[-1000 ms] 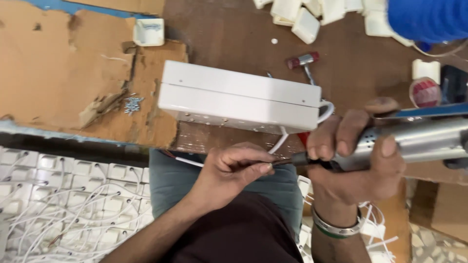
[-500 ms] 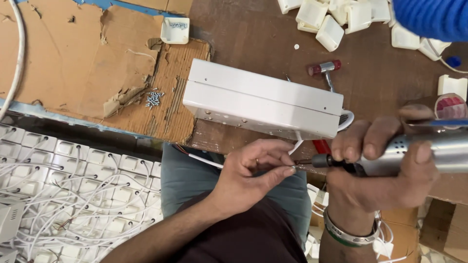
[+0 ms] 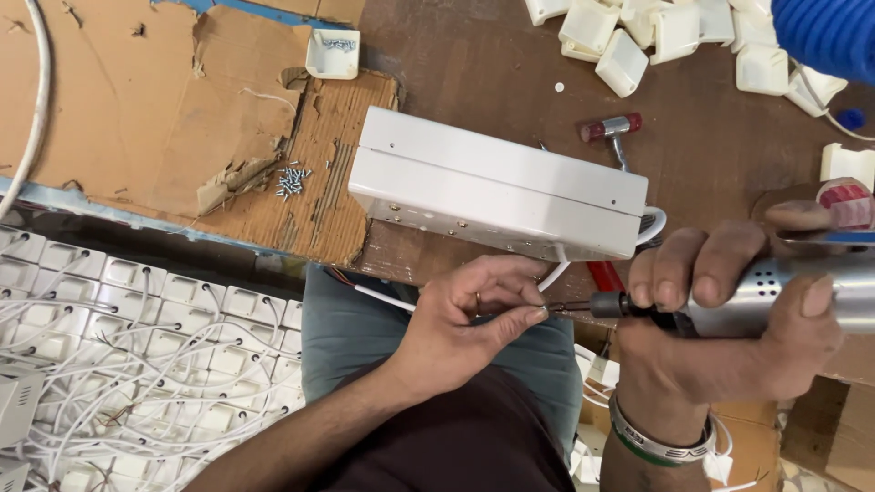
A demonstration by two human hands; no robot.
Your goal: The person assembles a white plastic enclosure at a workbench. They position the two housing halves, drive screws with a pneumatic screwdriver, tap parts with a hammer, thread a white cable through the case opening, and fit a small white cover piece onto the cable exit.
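Observation:
My right hand [image 3: 729, 319] grips a silver electric screwdriver [image 3: 802, 296], held level with its dark bit [image 3: 574, 307] pointing left. My left hand [image 3: 465, 323] pinches something small at the tip of that bit; it looks like a screw, too small to tell for sure. Just above both hands a long white metal box [image 3: 497, 182] lies on the brown table [image 3: 456, 55], with a white cable [image 3: 561, 264] running out of its near side.
A small heap of loose screws [image 3: 292, 180] lies on torn cardboard [image 3: 137, 109] at left. Several white plastic housings [image 3: 629, 41] sit at the back right, beside a small red-headed hammer [image 3: 612, 129]. Wired white modules [image 3: 137, 364] cover the floor at lower left. A tape roll [image 3: 848, 205] stands at right.
The view has shifted, so the box and table sit further right and lower in frame. My hands stay together at the screwdriver bit, left fingers still pinched at its tip.

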